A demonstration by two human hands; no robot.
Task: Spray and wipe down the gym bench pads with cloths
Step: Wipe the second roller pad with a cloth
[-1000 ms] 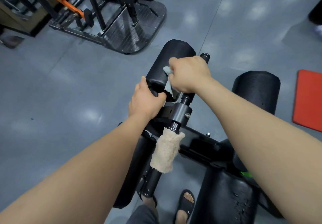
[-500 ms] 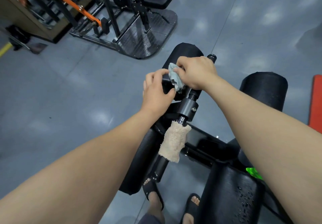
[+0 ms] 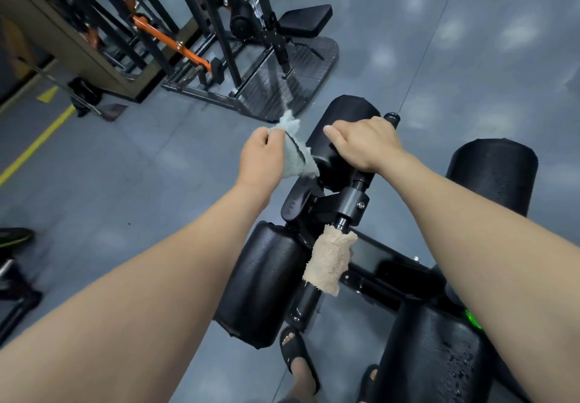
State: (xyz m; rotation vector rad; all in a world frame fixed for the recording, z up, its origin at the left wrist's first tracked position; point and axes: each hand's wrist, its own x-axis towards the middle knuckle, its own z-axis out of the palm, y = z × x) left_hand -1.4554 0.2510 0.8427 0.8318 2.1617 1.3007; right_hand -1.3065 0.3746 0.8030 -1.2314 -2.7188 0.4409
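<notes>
My left hand (image 3: 262,159) pinches a pale blue-grey cloth (image 3: 296,151) just left of the upper black roller pad (image 3: 345,114). My right hand (image 3: 367,142) is curled over the black bar (image 3: 392,117) that runs beside that pad, with its thumb lying on the pad. A beige cloth (image 3: 329,261) hangs wrapped on the same bar lower down. Another roller pad (image 3: 263,280) sits below it. The near pad (image 3: 439,355) at the bottom right has water droplets on it.
A third roller pad (image 3: 492,173) stands at the right. Something bright green (image 3: 472,319) shows beside my right forearm. A black and orange rack machine (image 3: 251,57) with a steel footplate stands at the back. My sandalled feet (image 3: 298,362) are on the grey floor.
The blue-grey cloth has passed from my right hand to my left, which has drawn away to the left with it. My right hand stays on the bar.
</notes>
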